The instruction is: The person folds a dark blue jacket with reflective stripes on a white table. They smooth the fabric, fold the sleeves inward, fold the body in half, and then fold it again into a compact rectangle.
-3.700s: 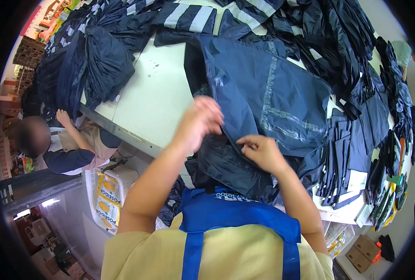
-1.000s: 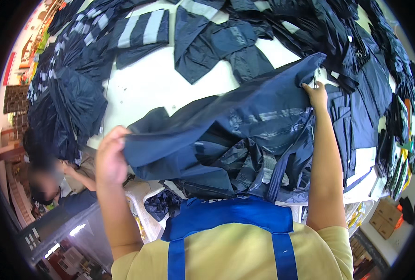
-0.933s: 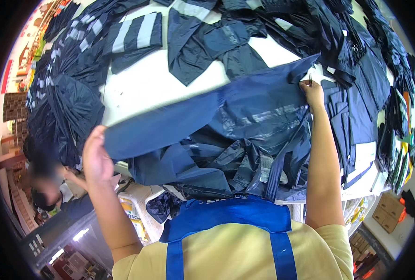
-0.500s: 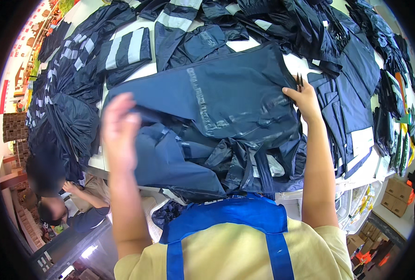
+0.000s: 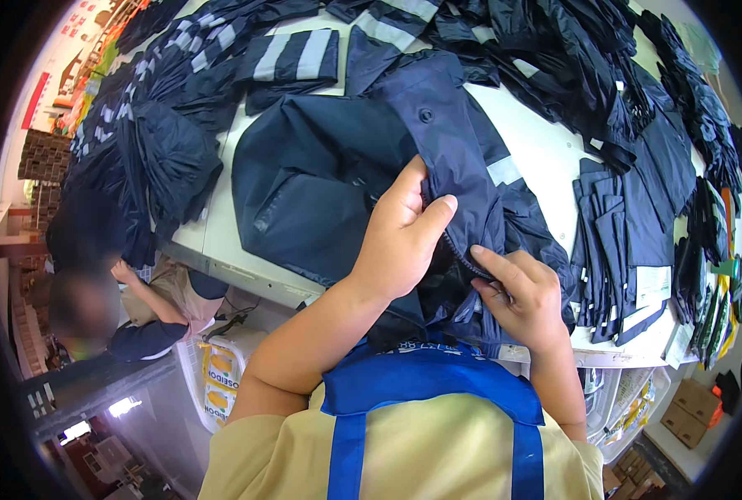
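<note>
Cloth fills the middle of my head view: a dark navy garment of smooth, shiny fabric (image 5: 329,175) lies crumpled on the white flat worktop (image 5: 546,137), its near part reaching the edge by the wearer's bright blue apron (image 5: 429,385). Half a second ago I saw it spread flatter, with the left hand lifted and blurred and the right one out at its far right side. Now both hands have come together near the centre, and a long flap with a round dark snap button (image 5: 425,115) faces up.

The bare left grip (image 5: 400,237) is closed on the garment's edge beside that flap, thumb on top, some fingers hidden by cloth. The bare right grip (image 5: 523,296) is narrow, index finger and thumb at the lower stretch of a black toothed zip (image 5: 464,257); whether they pinch it, I cannot tell.

Right of the garment I see a stack of folded dark cloth pieces (image 5: 600,250) with a white paper sheet (image 5: 653,283) on it. Beyond the garment lies a folded dark piece with pale grey bands (image 5: 292,60). A seated co-worker in a dark sleeve (image 5: 147,340) remains at the left.
</note>
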Available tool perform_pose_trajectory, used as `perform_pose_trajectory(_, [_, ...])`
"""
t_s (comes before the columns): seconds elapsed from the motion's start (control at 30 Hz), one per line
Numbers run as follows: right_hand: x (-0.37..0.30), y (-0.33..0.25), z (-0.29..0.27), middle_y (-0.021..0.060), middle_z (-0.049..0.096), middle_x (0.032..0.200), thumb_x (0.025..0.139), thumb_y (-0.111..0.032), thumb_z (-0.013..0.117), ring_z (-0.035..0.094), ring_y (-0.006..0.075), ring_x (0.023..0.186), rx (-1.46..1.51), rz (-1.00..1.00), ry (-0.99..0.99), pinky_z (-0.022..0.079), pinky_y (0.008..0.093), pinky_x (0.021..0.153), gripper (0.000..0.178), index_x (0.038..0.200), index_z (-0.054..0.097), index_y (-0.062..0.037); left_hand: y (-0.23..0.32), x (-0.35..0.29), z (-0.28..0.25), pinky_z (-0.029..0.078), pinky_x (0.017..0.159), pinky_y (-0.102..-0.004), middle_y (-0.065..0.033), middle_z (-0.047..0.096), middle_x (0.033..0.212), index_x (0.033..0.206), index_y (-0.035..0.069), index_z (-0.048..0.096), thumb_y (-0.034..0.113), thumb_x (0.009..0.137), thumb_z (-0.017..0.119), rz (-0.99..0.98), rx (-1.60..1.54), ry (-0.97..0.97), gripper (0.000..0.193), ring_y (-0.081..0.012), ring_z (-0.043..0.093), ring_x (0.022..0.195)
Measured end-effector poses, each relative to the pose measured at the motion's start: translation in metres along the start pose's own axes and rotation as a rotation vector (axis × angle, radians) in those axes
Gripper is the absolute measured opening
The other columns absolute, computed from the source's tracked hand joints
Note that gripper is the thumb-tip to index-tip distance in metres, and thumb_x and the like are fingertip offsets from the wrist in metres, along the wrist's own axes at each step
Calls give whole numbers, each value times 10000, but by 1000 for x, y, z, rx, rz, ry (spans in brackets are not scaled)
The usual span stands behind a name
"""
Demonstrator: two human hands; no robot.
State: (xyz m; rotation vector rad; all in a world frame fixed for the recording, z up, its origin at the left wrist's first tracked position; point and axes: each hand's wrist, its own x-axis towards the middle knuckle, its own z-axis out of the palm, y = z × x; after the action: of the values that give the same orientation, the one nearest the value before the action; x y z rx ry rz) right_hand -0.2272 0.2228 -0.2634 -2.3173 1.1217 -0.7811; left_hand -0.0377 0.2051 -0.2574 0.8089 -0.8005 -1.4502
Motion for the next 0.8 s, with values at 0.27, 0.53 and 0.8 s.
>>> perform_pose_trajectory(0.27, [-29, 23, -19, 82, 629, 999, 642, -107, 778, 639, 263, 761, -140, 319, -128, 513, 335, 643, 294, 898, 645, -48, 21, -33, -22, 413, 977, -287, -93, 546, 1223, 1363, -4, 390, -44, 909, 437, 51, -64, -22, 458, -130, 540, 1092])
perform_pose_trajectory(0.53, [-53, -26, -20, 114, 557, 671, 690, -71, 752, 549, 279, 589, 324, 294, -270, 439, 356, 545, 180, 748, 592, -12, 40, -48, -58, 468, 933, -360, -79, 558, 1199, 1343, 83, 402, 117, 912, 579, 98, -178, 261, 467, -186, 547, 1109])
perform_pose_trajectory(0.8, [-62, -14, 5, 124, 631, 775, 837, -287, 653, 626, 300, 711, 234, 155, -799, 486, 389, 637, 247, 957, 616, -75, 40, -65, -99, 457, 948, -357, -104, 612, 1166, 1186, -19, 541, -5, 865, 557, 35, -76, 350, 321, -214, 589, 1053])
